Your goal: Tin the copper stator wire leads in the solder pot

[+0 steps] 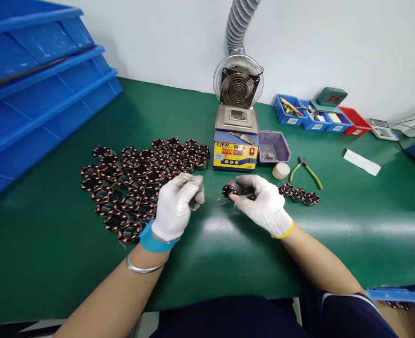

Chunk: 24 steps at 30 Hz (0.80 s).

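My right hand (265,204), in a white glove with a yellow cuff edge, grips a wound motor stator (231,188) by its side. Copper windings ring the stator's end, and thin wire ends stick out below it. To the left, my gloved left hand (175,204) is closed with its fingertips pinched together; anything between them is too small to make out. A large group of similar copper-wound stators (132,202) stands on the green mat beside and behind that hand. Several more stators (299,194) sit in a row just right of my right hand.
A solder pot (234,152) with a lit display stands ahead, below a fume fan (240,89). Near it are a purple tray (281,146), a round pale tin (281,171) and green-handled cutters (313,176). Stacked blue bins (52,112) rise at left; small bins (291,115) line the back.
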Motion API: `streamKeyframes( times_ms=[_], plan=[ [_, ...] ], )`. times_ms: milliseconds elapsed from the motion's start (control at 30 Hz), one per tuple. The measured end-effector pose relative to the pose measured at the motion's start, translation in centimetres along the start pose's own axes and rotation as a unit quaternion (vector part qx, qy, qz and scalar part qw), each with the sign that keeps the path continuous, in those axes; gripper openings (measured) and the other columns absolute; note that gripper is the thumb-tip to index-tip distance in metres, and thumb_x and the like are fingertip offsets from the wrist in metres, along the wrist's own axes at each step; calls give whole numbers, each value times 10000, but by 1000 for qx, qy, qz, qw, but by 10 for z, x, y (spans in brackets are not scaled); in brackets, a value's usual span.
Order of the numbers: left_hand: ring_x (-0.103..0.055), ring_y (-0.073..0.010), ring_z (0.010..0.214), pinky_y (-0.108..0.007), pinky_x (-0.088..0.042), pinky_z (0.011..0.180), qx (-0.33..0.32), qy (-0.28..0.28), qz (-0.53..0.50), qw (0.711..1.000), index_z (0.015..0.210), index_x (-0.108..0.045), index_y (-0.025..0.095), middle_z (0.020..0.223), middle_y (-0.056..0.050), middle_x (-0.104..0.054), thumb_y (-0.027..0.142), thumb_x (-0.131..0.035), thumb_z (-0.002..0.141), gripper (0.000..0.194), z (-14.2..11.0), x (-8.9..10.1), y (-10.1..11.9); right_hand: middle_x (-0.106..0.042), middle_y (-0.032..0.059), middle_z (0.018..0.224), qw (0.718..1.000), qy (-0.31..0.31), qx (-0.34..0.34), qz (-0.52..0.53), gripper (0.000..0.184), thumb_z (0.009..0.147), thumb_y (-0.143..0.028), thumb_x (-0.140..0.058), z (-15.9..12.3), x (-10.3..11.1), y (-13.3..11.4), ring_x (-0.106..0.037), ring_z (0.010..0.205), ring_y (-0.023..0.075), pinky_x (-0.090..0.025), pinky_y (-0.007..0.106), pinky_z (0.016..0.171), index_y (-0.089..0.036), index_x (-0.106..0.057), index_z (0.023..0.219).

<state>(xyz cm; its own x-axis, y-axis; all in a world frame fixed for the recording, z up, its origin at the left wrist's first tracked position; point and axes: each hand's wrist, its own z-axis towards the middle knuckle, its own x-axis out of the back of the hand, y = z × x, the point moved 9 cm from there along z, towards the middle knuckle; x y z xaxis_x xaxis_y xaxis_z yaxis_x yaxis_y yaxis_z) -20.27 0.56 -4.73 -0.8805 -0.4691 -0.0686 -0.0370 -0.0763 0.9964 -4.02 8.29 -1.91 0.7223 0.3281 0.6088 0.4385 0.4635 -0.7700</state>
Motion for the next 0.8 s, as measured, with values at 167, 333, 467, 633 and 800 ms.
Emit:
streamKeyframes(
  times_ms=[167,333,467,633,800],
  plan=[
    [-461,-87,495,-207,-366,465,12,-94,120,988,628,-543,157,544,20,-535,341,-620,787,255,-3,-24,-5,-716,4,895,1000,-18,-10,15,334,709,-285,-709,-1,-3,0,-677,754,140,-566,269,718,-226,-661,1035],
    [-436,-83,440,-202,-322,408,-29,3,-17,999,646,-535,168,518,33,-507,317,-609,786,218,-8,2,4,-716,8,880,998,-11,-18,51,295,710,-269,-699,1,2,0,-675,730,135,-571,257,687,-211,-660,997],
    [-482,-94,470,-201,-335,405,-42,31,-36,998,760,-573,164,598,3,-562,449,-518,853,305,-5,9,-1,-716,10,890,997,-11,-24,79,292,699,-268,-706,3,3,1,-674,710,133,-573,245,640,-209,-654,980],
    [-453,-81,456,-195,-368,429,37,-109,67,991,693,-564,155,556,4,-566,422,-575,832,301,-13,-28,-13,-712,10,856,997,-6,-16,76,295,697,-265,-709,4,4,0,-673,706,132,-573,242,635,-205,-656,981],
    [-462,-87,431,-192,-329,386,24,-73,-2,997,704,-556,169,538,12,-561,418,-533,832,282,-12,-12,-2,-719,19,901,995,15,-46,83,334,688,-274,-721,5,9,4,-678,713,139,-580,267,669,-200,-647,1005]
  ],
)
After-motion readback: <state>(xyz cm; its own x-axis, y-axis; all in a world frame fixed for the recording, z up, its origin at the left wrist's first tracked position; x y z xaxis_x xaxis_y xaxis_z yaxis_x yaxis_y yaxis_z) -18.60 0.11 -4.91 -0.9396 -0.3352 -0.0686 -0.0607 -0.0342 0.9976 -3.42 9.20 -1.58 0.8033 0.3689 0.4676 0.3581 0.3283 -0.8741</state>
